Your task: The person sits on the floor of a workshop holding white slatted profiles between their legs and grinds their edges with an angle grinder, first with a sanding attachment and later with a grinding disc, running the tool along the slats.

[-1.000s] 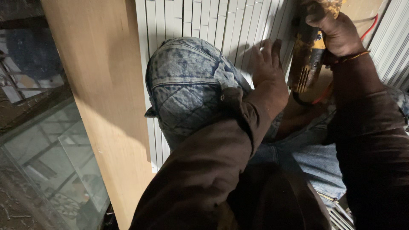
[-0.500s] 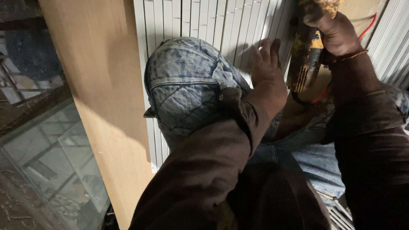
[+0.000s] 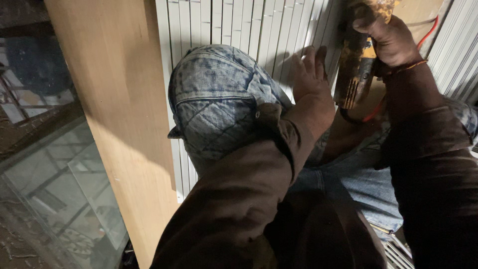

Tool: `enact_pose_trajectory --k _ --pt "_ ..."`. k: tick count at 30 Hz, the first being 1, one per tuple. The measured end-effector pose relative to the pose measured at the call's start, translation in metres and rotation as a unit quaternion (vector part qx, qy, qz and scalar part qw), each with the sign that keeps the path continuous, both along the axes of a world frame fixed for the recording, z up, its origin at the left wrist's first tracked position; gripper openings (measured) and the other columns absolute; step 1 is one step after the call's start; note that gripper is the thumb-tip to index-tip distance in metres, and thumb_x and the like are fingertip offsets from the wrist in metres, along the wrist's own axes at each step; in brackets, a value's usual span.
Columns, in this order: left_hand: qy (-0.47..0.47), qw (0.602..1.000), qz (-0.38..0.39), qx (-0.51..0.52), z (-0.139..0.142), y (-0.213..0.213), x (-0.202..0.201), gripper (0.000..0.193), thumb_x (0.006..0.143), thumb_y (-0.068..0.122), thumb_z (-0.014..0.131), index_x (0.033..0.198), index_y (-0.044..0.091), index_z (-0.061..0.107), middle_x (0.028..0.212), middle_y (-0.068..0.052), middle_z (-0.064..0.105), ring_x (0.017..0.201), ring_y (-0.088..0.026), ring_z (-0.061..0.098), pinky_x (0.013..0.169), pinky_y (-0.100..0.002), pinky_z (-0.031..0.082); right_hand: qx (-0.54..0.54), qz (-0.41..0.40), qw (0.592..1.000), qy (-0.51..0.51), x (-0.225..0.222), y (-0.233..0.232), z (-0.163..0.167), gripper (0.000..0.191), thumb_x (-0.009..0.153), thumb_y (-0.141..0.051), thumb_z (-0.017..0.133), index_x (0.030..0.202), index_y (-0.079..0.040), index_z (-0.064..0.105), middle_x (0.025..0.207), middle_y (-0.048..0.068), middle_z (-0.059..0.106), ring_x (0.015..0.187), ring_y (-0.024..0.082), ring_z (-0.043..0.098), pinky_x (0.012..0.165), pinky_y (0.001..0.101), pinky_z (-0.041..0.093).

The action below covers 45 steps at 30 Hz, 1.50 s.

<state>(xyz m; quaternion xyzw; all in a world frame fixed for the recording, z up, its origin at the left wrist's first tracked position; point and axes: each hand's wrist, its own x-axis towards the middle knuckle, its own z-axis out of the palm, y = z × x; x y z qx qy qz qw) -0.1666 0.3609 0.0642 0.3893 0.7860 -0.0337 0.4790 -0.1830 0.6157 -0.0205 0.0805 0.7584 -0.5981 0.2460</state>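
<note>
**Power tool (image 3: 356, 69) on slatted panel (image 3: 239, 25) – work in hand**

Yellow tool sits at 1 o'clock, right hand (image 3: 391, 40) wrapped tight round its body. Left hand (image 3: 311, 79) flat, fingers spread, bracing white slats. Judged: mid-pass; next move needs firm brace, steady tool. Denim knee (image 3: 219, 104) at centre crowds access; plywood board (image 3: 114, 99) at 9; red cable (image 3: 430, 32) trails near tool.

Power tool (image 3: 357, 60): working end cut off by the frame edge at 12 o'clock; right hand (image 3: 391, 40) covers its upper body; red cord (image 3: 429, 31) vanishes behind the wrist; slatted white panels (image 3: 239, 25) partly hidden under the denim knee (image 3: 219, 104) and left hand (image 3: 311, 82).
</note>
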Motion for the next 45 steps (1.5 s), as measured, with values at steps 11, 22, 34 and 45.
enact_pose_trajectory --k 11,22,34,45 --pt "0.024 0.997 0.071 0.029 -0.014 0.007 0.010 0.070 0.102 0.044 0.056 0.160 0.010 0.037 0.173 -0.024 -0.007 0.154 -0.052 -0.005 0.118 -0.070 0.002 -0.049 -0.034 0.998 -0.029 -0.001 -0.003 0.000 0.029 0.110 -0.020 0.067 0.136 -0.008 0.066 0.123 -0.004 0.066 0.115 0.012 0.060 0.107 0.0281 0.050" --pt "-0.021 1.000 -0.005 0.008 -0.010 0.005 -0.001 0.101 0.088 0.042 0.078 0.165 0.012 0.020 0.170 -0.026 -0.013 0.152 -0.054 -0.012 0.116 -0.073 0.000 -0.018 0.015 1.000 0.011 -0.003 0.013 0.016 0.023 0.113 -0.020 0.062 0.131 -0.006 0.063 0.116 -0.002 0.065 0.106 0.011 0.063 0.102 0.0307 0.053" --pt "-0.014 1.000 0.017 0.017 -0.006 0.003 0.004 0.083 0.100 0.048 0.059 0.164 0.010 0.023 0.172 -0.024 -0.008 0.153 -0.055 -0.011 0.116 -0.075 -0.002 0.027 0.053 0.997 0.047 0.008 0.021 -0.003 0.015 0.113 -0.018 0.062 0.122 -0.005 0.063 0.114 -0.002 0.062 0.107 0.012 0.059 0.106 0.0301 0.050" --pt "-0.020 1.000 0.016 0.006 0.000 0.001 -0.002 0.091 0.096 0.053 0.062 0.165 0.011 0.020 0.172 -0.024 -0.009 0.153 -0.053 -0.011 0.116 -0.073 0.001 0.075 0.037 0.996 0.039 0.008 0.020 -0.003 0.024 0.114 -0.025 0.066 0.129 -0.007 0.065 0.129 -0.002 0.065 0.123 0.014 0.061 0.114 0.0324 0.049"
